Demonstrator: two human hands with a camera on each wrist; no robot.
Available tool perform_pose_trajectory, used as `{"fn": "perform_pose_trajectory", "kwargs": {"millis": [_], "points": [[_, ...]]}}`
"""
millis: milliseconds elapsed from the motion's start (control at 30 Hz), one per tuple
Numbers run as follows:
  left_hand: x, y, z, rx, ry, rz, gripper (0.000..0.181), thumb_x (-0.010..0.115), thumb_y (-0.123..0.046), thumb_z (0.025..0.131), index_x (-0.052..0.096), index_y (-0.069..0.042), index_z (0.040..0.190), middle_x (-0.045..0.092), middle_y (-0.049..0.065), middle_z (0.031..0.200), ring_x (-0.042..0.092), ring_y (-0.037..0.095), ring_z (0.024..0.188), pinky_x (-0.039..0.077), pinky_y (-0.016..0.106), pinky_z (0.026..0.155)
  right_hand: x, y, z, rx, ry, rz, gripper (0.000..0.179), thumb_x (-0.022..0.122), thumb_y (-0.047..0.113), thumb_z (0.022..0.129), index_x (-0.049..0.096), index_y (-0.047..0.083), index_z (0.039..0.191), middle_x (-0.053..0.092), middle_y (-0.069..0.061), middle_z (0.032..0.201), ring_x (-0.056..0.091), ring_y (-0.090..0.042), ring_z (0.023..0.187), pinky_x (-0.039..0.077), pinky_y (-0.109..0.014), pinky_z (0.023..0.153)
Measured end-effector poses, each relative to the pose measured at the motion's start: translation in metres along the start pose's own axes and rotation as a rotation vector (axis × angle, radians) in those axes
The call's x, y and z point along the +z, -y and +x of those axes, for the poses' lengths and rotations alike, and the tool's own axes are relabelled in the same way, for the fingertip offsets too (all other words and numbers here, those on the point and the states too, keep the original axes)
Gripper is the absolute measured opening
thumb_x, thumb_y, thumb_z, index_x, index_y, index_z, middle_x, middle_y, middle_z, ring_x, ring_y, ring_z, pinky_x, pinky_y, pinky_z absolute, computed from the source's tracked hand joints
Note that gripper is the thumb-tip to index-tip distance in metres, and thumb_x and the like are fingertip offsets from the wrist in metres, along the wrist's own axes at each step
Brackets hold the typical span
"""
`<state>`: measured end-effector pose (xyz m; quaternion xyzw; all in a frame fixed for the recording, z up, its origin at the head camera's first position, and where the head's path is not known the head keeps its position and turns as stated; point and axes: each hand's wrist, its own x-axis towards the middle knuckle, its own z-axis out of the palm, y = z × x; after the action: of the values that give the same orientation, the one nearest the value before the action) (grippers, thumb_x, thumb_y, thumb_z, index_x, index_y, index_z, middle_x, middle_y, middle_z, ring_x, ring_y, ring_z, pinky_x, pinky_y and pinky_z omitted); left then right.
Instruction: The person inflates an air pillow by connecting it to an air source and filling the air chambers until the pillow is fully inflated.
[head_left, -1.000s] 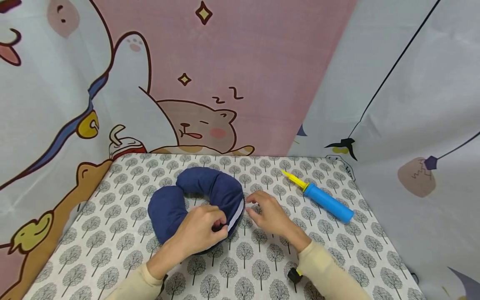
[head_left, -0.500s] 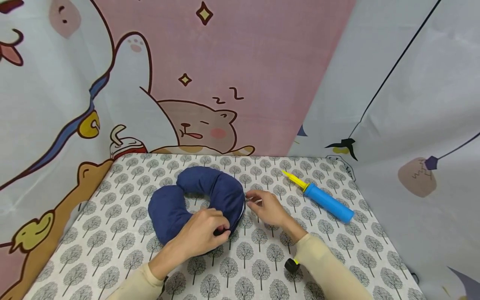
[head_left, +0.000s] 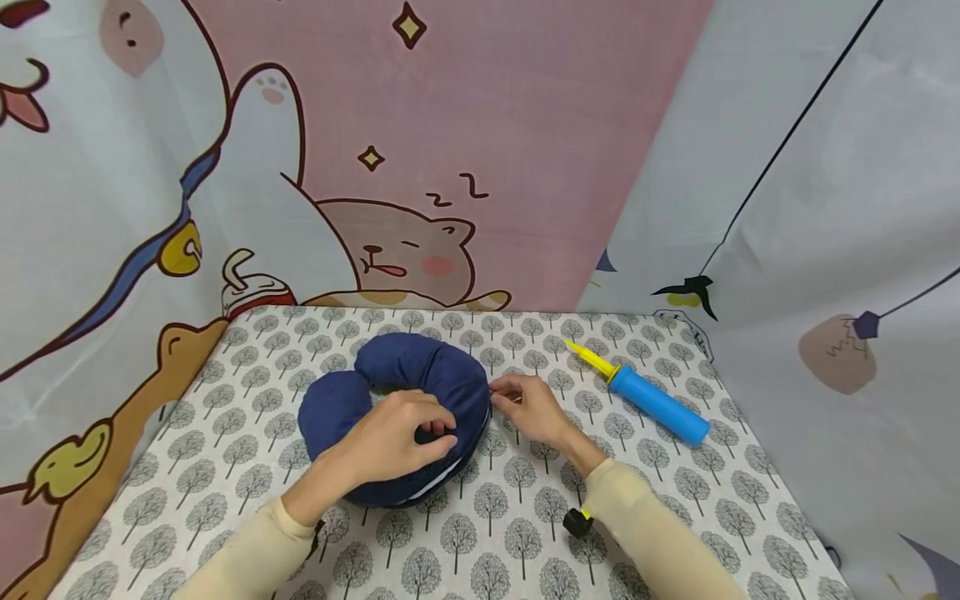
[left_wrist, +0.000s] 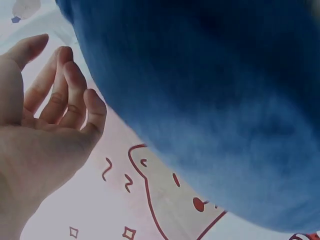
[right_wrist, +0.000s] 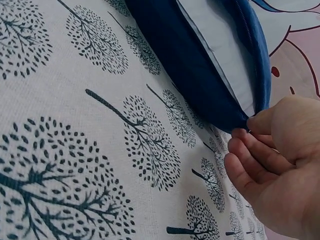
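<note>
A dark blue U-shaped neck pillow [head_left: 457,379] lies left of centre in the head view. Along its near right edge the zipper [right_wrist: 243,20] gapes, and white lining [right_wrist: 212,42] shows through the slit in the right wrist view. My right hand [head_left: 534,410] pinches the zipper at the end of this gap with thumb and forefinger; the pull tab itself is hidden by the fingertips. Over the near part of the pillow is my left hand [head_left: 405,435], its fingers loosely bent and holding nothing. In the left wrist view, those fingers [left_wrist: 75,107] stand beside the blue fabric.
To the right lies a blue hand pump [head_left: 660,406] with a yellow nozzle [head_left: 591,358]. A tree-print cloth [head_left: 517,542] covers the table. Behind it hangs a printed cartoon curtain [head_left: 525,167], and a white one [head_left: 810,208] stands on the right.
My right hand has come in to the pillow's right edge and now pinches the zipper. My left hand has lifted off the near edge, uncovering the white slit there.
</note>
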<state>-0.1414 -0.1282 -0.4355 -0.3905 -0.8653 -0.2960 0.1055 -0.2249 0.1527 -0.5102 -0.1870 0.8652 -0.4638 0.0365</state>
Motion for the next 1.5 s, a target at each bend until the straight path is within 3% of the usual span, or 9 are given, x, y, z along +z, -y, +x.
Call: {"fn": "perform_pose_trajectory", "kwargs": {"millis": [233, 433, 667, 867, 1100, 1333, 1500], "points": [[-0.014, 0.016, 0.021, -0.031, 0.074, -0.049, 0.023, 0.085, -0.020, 0.102, 0.085, -0.008, 0.122, 0.082, 0.003, 0.105, 0.077, 0.018, 0.094, 0.067, 0.040, 0.083, 0.002, 0.000, 0.003, -0.015, -0.036, -0.002, 0.014, 0.079, 0.009, 0.105, 0.085, 0.007, 0.118, 0.087, -0.011, 0.113, 0.079, -0.015, 0.095, 0.062, -0.021, 0.079], [-0.017, 0.027, 0.037, -0.044, 0.133, -0.052, 0.025, 0.083, -0.020, 0.104, 0.084, -0.008, 0.125, 0.083, 0.007, 0.115, 0.078, 0.022, 0.104, 0.067, 0.043, 0.093, 0.004, 0.000, 0.004, -0.009, -0.037, 0.002, 0.011, 0.078, 0.010, 0.107, 0.085, 0.009, 0.115, 0.086, -0.010, 0.109, 0.076, -0.010, 0.090, 0.061, -0.022, 0.076], [-0.025, 0.038, 0.058, -0.047, 0.156, -0.064, 0.023, 0.082, -0.017, 0.105, 0.083, -0.004, 0.124, 0.083, 0.009, 0.118, 0.079, 0.028, 0.108, 0.067, 0.051, 0.095, 0.006, 0.000, 0.006, 0.065, -0.001, 0.130, 0.013, 0.075, 0.009, 0.108, 0.083, 0.005, 0.117, 0.084, -0.018, 0.104, 0.075, -0.016, 0.084, 0.061, -0.024, 0.072], [-0.025, 0.043, 0.078, -0.051, 0.188, -0.025, 0.023, 0.082, -0.018, 0.104, 0.084, -0.005, 0.123, 0.084, 0.008, 0.117, 0.079, 0.025, 0.108, 0.066, 0.048, 0.098, 0.006, 0.001, 0.008, 0.119, 0.003, 0.231, 0.012, 0.075, 0.005, 0.106, 0.082, 0.001, 0.115, 0.083, -0.018, 0.103, 0.074, -0.026, 0.082, 0.061, -0.026, 0.070], [-0.022, 0.046, 0.096, -0.056, 0.249, 0.012, 0.024, 0.078, -0.020, 0.108, 0.084, -0.007, 0.126, 0.085, 0.008, 0.124, 0.080, 0.026, 0.115, 0.065, 0.045, 0.104, 0.005, -0.003, 0.009, 0.108, -0.025, 0.238, 0.013, 0.071, 0.007, 0.110, 0.083, 0.002, 0.112, 0.077, -0.029, 0.101, 0.067, -0.019, 0.078, 0.055, -0.023, 0.066], [-0.015, 0.054, 0.110, -0.101, 0.326, 0.045, 0.022, 0.074, -0.021, 0.111, 0.084, -0.012, 0.128, 0.084, 0.006, 0.130, 0.078, 0.027, 0.124, 0.062, 0.047, 0.110, 0.006, -0.001, 0.011, 0.134, -0.032, 0.337, 0.013, 0.068, 0.004, 0.111, 0.080, -0.003, 0.111, 0.081, -0.025, 0.099, 0.079, -0.032, 0.087, 0.071, -0.043, 0.081], [-0.008, 0.059, 0.118, -0.119, 0.399, 0.045, 0.021, 0.072, -0.022, 0.112, 0.084, -0.014, 0.127, 0.083, 0.004, 0.131, 0.076, 0.027, 0.128, 0.059, 0.050, 0.116, 0.008, 0.003, 0.012, 0.119, -0.090, 0.383, 0.009, 0.071, 0.002, 0.109, 0.077, -0.005, 0.109, 0.081, -0.026, 0.096, 0.079, -0.028, 0.081, 0.071, -0.051, 0.081]]}}
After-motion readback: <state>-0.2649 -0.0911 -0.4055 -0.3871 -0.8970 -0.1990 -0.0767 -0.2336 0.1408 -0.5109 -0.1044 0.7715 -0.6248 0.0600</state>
